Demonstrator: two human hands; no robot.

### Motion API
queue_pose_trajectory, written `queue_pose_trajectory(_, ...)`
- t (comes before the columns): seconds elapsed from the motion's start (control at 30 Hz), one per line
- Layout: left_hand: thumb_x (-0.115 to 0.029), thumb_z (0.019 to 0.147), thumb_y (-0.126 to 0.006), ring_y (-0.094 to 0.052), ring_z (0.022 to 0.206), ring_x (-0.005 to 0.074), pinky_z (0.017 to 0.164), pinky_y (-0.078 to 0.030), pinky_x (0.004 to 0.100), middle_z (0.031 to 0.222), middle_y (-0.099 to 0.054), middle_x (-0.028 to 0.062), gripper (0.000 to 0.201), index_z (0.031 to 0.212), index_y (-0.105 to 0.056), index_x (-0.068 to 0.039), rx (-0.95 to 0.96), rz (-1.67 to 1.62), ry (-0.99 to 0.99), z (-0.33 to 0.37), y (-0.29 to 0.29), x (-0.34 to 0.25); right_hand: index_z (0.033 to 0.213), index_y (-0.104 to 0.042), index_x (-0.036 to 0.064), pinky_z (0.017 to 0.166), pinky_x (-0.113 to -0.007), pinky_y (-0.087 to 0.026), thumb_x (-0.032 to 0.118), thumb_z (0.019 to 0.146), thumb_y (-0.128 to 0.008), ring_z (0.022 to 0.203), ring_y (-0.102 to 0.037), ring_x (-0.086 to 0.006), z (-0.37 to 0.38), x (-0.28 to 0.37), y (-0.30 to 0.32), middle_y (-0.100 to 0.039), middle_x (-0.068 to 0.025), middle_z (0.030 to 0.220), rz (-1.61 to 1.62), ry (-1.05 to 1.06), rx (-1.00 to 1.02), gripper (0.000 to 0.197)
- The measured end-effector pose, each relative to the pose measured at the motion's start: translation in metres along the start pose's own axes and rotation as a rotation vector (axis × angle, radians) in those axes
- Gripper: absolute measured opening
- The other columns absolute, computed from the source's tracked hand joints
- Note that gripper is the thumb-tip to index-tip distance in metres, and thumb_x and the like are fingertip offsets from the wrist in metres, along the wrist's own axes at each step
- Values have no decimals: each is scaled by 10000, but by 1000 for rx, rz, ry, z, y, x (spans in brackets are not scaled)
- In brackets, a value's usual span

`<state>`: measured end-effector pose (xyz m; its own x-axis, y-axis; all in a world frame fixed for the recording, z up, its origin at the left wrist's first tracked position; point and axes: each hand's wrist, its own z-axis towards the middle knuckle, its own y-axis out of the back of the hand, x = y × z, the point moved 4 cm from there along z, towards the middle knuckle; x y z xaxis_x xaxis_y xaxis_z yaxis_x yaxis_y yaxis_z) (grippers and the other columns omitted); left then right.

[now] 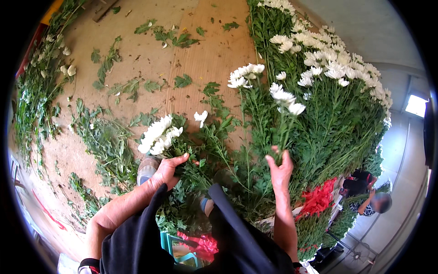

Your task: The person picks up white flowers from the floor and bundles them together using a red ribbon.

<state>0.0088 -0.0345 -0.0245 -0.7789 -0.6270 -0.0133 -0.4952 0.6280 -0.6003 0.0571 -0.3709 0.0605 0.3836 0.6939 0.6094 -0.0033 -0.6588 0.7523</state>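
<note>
My left hand (168,172) is closed around the leafy stems of a bunch of white chrysanthemums (159,135), whose blooms point up and left. Leaves hide part of its fingers. Off to the right, my right hand (280,171) pinches the stems of a few white chrysanthemum stalks (285,100), held upright with their blooms level. Just behind these, another cluster of white chrysanthemums (246,74) stands on leafy stems, and a single bloom (200,118) lies between the two hands. Cut foliage covers the space around my knees.
A large pile of white chrysanthemums (335,68) fills the right side. Stripped leaves and stalks (105,141) litter the brown floor (214,36) to the left. Red ribbon strips (319,196) lie at the right, more below by a teal stool (169,244). Another person (360,185) is at far right.
</note>
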Motion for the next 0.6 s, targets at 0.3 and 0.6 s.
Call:
queue_pose_trajectory(0.3,-322,942,-613,-665,970,273,931,-509,438,1034,-699,142,383,1124,-620,14,-5,-9,39,5,4,3,1207,-652,131,707,-299,-518,297,959,-630,779,-618,-114,22,-2,-60,-681,-19,849,215,-215,190,299)
queue_pose_trajectory(0.6,-294,955,-598,-672,955,277,918,-521,434,1025,-702,145,353,1125,-619,14,5,3,0,7,5,2,1273,-589,7,1003,-349,-435,413,983,-560,1187,-576,-245,12,-20,-114,-638,-156,1257,336,-188,405,500)
